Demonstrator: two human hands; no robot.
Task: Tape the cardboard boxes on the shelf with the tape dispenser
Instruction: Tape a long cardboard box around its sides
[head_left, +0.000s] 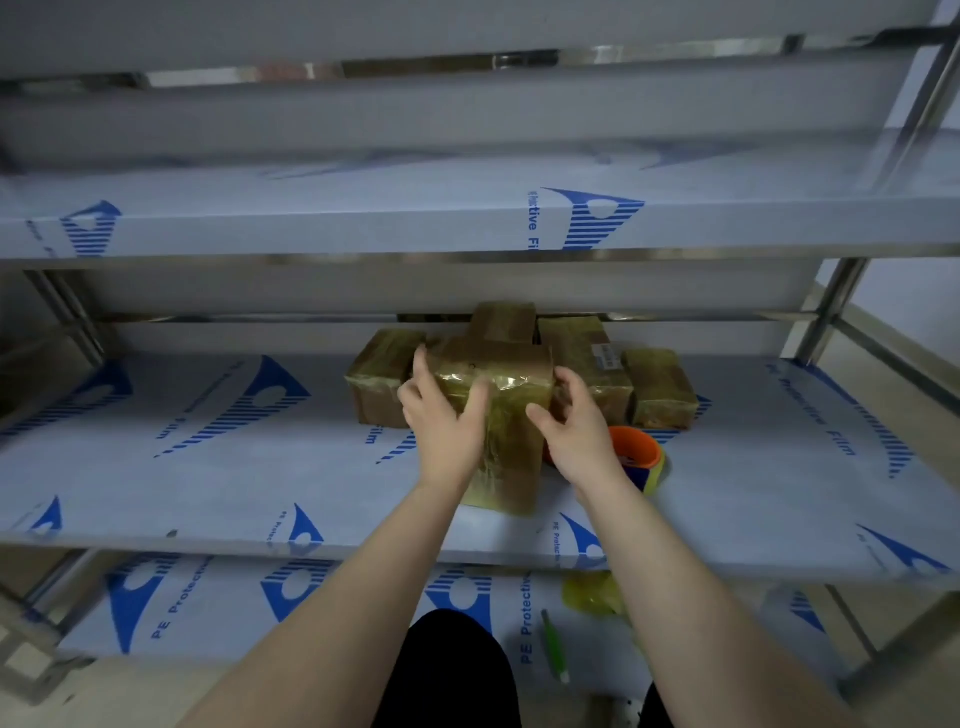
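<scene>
Steel shelf rack (826, 306), its boards wrapped in white film with blue print. On the middle shelf (208, 467), a cluster of cardboard boxes sits near centre, all glossy with yellowish tape. Front box (498, 379) stands nearest the edge, upright, the tallest of the group. Behind it: left box (379, 374) at 10 o'clock and touching it, back box (504, 318) at 12, labelled box (587, 353) at 2, end box (660, 387) at 3, just beside the labelled one. The person reaches in with both bare forearms. Left hand (447, 421) grips the front box's left upper corner, fingers bent round the side, thumb spread across the front face. Right hand (576, 431) cups the right upper corner, fingers curled over the edge, thumb toward the front face; the box is held between the two. Tape dispenser (636, 454), orange ring with a clear roll, lies on the shelf at 4 o'clock of the front box, partly hidden by the right wrist, in neither hand. Lower shelf, at 5 o'clock: crumpled yellow wad (592, 592), then a thin green stick (553, 647).
</scene>
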